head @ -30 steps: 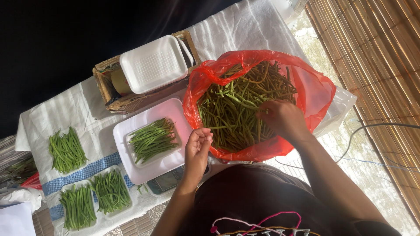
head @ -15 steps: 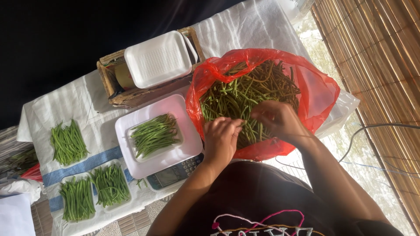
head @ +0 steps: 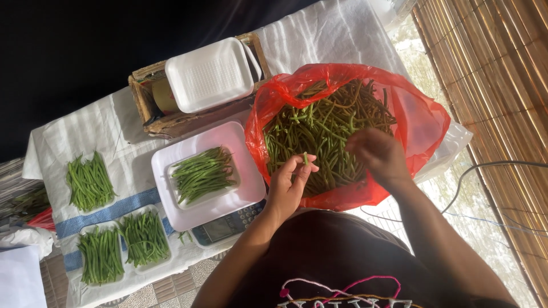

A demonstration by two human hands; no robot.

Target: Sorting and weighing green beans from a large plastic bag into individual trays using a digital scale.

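Overhead, white tablecloth (head: 342, 34), bamboo blind (head: 502, 85).

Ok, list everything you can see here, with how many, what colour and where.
Red plastic bag: one, red, right side of table, open.
Loose green beans: one heap, green, inside the bag.
White tray of beans: one, white, on the scale.
Scale: one, grey and white, table's near edge.
Empty foam tray: one, white, on the basket.
Woven basket: one, brown, far side.
Filled trays: two, white, near left.
Bean pile: one, green, on the cloth.
Tablecloth: one, white.
Left hand: pinching a bean.
Right hand: in the bag.
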